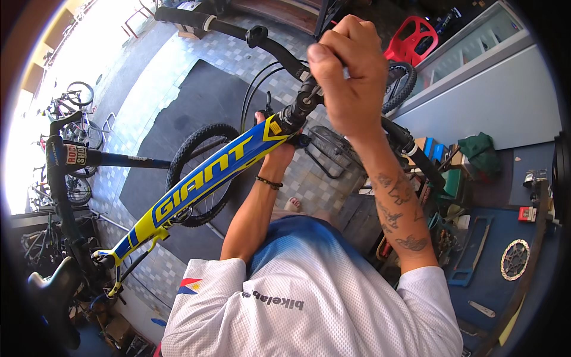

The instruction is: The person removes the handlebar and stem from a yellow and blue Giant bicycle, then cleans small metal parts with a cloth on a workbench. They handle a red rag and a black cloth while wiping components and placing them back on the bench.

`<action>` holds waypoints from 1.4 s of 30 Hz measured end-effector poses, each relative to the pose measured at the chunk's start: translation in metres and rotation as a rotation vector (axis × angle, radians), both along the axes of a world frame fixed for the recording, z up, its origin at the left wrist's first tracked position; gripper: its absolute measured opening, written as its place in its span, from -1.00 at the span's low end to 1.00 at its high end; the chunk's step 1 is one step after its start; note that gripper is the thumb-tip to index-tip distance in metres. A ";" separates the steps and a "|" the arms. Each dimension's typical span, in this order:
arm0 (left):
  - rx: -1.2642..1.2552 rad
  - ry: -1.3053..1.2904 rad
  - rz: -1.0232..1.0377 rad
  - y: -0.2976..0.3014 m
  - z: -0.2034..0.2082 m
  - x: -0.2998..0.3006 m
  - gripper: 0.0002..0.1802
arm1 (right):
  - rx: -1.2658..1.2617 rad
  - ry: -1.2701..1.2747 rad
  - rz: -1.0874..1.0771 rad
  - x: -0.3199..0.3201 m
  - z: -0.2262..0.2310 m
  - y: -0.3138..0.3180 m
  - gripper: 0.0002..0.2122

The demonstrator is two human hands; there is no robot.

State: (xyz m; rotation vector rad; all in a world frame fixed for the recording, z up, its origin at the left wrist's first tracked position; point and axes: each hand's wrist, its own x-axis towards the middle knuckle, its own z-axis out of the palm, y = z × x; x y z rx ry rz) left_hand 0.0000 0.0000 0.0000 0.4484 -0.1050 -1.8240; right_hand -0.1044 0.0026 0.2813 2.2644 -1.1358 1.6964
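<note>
A blue and yellow bicycle frame [205, 178] slants from the lower left up to its head tube [289, 117], with a black handlebar [235, 30] and a stem [306, 98] above. My right hand [354, 71] is closed in a fist beside the stem. Whatever it holds is hidden by the fingers. My left hand [279, 153] reaches under the head tube, its fingers bent around a part there that the frame mostly hides. Black cables [247, 98] loop down close to it, and a dark lever [269, 102] shows near its fingertips.
A work stand [62, 172] and black saddle [59, 291] are at left. A wheel [199, 178] shows behind the frame, over a dark mat [154, 143]. At right, a bench [493, 285] bears a hacksaw [470, 253] and chainring [515, 259]. A red chair [413, 40] stands behind.
</note>
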 end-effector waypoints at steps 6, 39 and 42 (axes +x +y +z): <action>-0.074 -0.052 -0.040 -0.007 -0.006 0.010 -0.13 | 0.105 -0.009 0.312 -0.019 0.006 -0.012 -0.86; 0.141 0.146 -0.242 -0.007 -0.002 0.028 -0.29 | 1.549 -0.389 -0.050 -0.007 0.104 0.037 -0.63; 0.111 0.179 -0.235 -0.009 -0.003 0.026 -0.28 | 1.654 -0.231 -0.061 -0.010 0.117 0.019 -0.66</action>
